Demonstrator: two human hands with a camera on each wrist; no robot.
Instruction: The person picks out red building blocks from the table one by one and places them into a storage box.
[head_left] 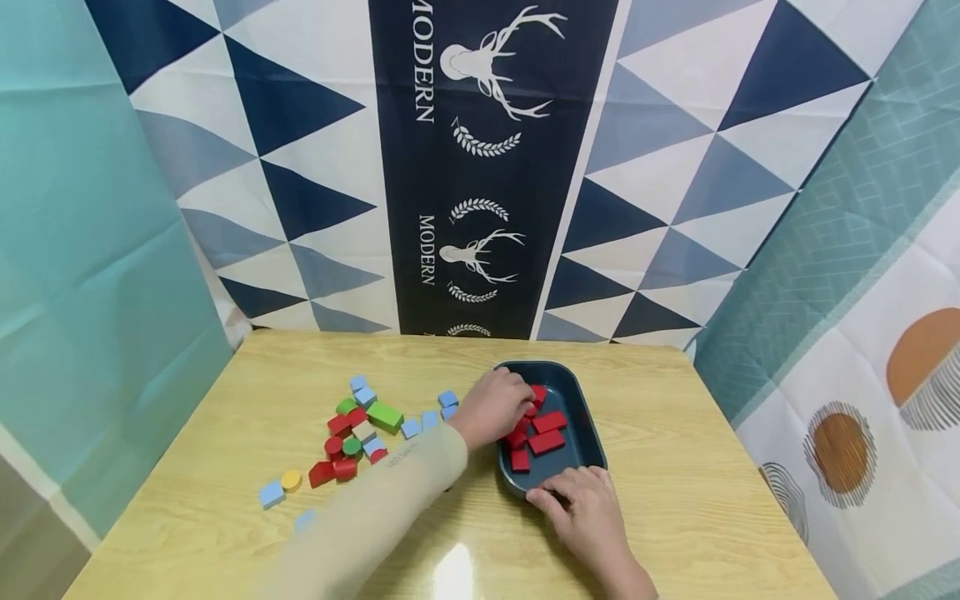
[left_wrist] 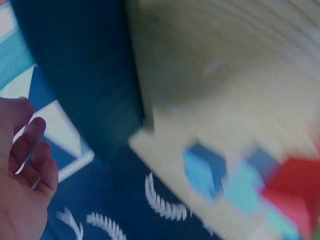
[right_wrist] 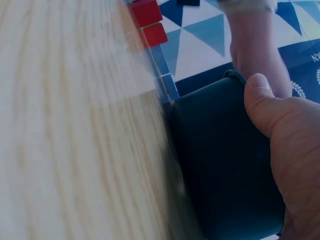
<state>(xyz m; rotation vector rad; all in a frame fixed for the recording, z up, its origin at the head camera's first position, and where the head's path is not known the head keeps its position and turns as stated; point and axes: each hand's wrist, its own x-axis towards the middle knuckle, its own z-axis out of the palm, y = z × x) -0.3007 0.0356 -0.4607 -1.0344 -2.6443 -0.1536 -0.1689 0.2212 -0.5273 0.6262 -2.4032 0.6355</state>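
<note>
A dark blue-green tray (head_left: 581,437) stands on the table with several red blocks (head_left: 547,442) in it. My left hand (head_left: 489,407) reaches over its left rim, fingers bent down beside the red pieces. In the left wrist view that hand (left_wrist: 30,170) has loosely bent fingers with gaps between them, and nothing shows in its grasp. My right hand (head_left: 588,512) grips the tray's near rim. The right wrist view shows the right thumb (right_wrist: 260,90) at the rim, while the other fingers are hidden behind the tray's wall (right_wrist: 225,160).
Left of the tray lies a loose cluster of blocks: a green block (head_left: 386,417), red cylinders (head_left: 345,469) and several light blue cubes (head_left: 411,428). Further left are a yellow round block (head_left: 291,480) and a blue block (head_left: 272,495). Patterned cloth (head_left: 315,167) hangs behind the wooden table (head_left: 675,500).
</note>
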